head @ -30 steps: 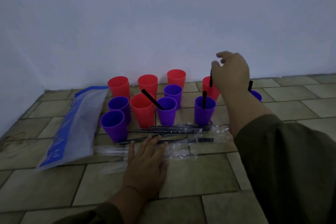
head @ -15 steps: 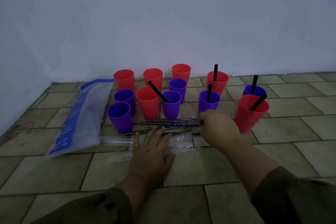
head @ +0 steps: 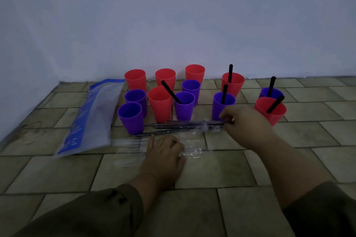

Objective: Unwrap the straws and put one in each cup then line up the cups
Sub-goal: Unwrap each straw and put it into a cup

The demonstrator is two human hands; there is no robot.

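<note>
The tiled floor (head: 289,161) runs back to a plain wall (head: 173,15), and a blue-and-clear plastic bag (head: 92,117) lies flat at the left. Beside the bag stand 12 cups (head: 159,107), 6 red and 6 purple, in a loose cluster rather than a row. 8 are bunched near the bag, 2 stand in the middle and 2 are off to the right. 5 of them hold a black straw, and 7 are empty, among them the near purple cup (head: 131,119).

1 second ago the right hand (head: 246,125) was raised at the far red cup (head: 234,87), where a black straw (head: 230,72) now stands upright. It has since come down to the floor. Its fingers are curled, pinching the right end of the wrapped straws (head: 183,126), a bundle lying just in front of the cups.

The left hand (head: 163,154) rests on the empty wrappers (head: 192,147) nearer the person. Its index finger is straight and the other fingers are bent. I cannot tell whether they grip the film or only press on it.

That drop suggests straw number 5 is delivered and a new round is starting. The likely next step is to draw 1 sleeve free of the bundle and strip it for an empty cup. Lining up the cups looks some way off.
</note>
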